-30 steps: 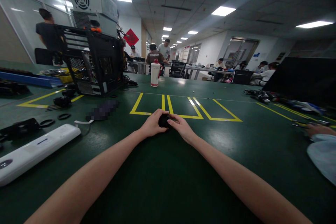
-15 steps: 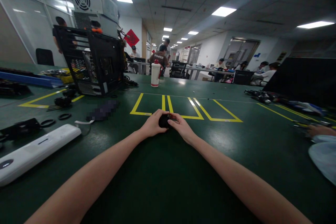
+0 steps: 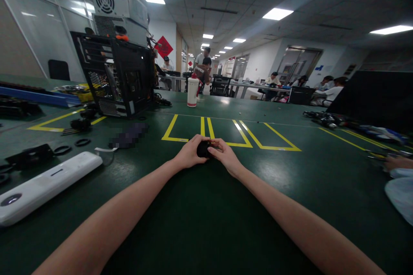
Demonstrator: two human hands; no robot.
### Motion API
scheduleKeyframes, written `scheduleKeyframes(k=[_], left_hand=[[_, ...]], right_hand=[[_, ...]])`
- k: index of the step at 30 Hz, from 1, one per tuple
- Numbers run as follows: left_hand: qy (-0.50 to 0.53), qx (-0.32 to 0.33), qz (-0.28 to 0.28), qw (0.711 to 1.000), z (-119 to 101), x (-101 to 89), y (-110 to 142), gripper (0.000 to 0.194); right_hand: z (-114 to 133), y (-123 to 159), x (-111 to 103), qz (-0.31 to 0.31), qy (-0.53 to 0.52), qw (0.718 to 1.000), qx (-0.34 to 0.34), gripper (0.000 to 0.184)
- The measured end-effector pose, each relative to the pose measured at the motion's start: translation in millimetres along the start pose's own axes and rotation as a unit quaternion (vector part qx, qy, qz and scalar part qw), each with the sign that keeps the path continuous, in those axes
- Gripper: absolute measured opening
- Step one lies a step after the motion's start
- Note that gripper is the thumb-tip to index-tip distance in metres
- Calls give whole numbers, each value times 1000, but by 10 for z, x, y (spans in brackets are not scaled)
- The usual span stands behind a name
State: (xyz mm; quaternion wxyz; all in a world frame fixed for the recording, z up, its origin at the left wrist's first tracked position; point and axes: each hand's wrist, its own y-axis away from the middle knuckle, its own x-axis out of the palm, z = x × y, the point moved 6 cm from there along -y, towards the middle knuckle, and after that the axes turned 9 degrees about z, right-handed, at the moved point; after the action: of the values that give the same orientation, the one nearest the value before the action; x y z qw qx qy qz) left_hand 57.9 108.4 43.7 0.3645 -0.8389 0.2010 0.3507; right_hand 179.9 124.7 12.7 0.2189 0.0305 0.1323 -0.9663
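Observation:
Both hands meet over the green table (image 3: 274,197), close to the yellow tape lines. Between them is a small black rounded object (image 3: 203,149), too dark to name more exactly. My left hand (image 3: 191,153) wraps round its left side, thumb below and fingers above. My right hand (image 3: 224,155) closes on its right side, with thumb and fingertips touching it. The fingers hide part of the object.
On the left lie a long white device (image 3: 53,185), black rings (image 3: 82,142) and a black bracket-like part (image 3: 30,157). Behind stand an open computer case (image 3: 124,77) and a white bottle (image 3: 192,91). Another person's sleeve (image 3: 400,195) is at the right edge.
The view has shifted slightly, so the scene sits a little further right. Both hands keep nearly the same hold on the black object.

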Motion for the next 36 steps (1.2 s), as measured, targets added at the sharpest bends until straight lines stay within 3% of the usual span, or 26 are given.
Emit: scheduleKeyframes(k=[6,13,18,23,28,31,36], left_hand=[[-7,4,-3,1000,23,10,-3,55],[-2,2,-3,1000,16,7,-14,56],[0,-5,1,1000,9,3,-15,54],[2,-7,-1,1000,16,8,-19,53],[4,-15,3,1000,24,11,-18,55],[5,-12,3,1000,15,7,-17,55],[6,-3,0,1000,4,2,-13,54]], right_hand=[[30,2,34,48,-21,999,-12,33],[13,-30,-25,-2,-1,1000,-9,21],[-41,-31,-34,26,-9,999,45,33],[38,-2,-7,58,-22,998,3,34],[45,-7,-31,14,-1,1000,-1,23],[33,-19,-40,-5,8,1000,2,26],[2,-16,-9,23,0,1000,18,31]])
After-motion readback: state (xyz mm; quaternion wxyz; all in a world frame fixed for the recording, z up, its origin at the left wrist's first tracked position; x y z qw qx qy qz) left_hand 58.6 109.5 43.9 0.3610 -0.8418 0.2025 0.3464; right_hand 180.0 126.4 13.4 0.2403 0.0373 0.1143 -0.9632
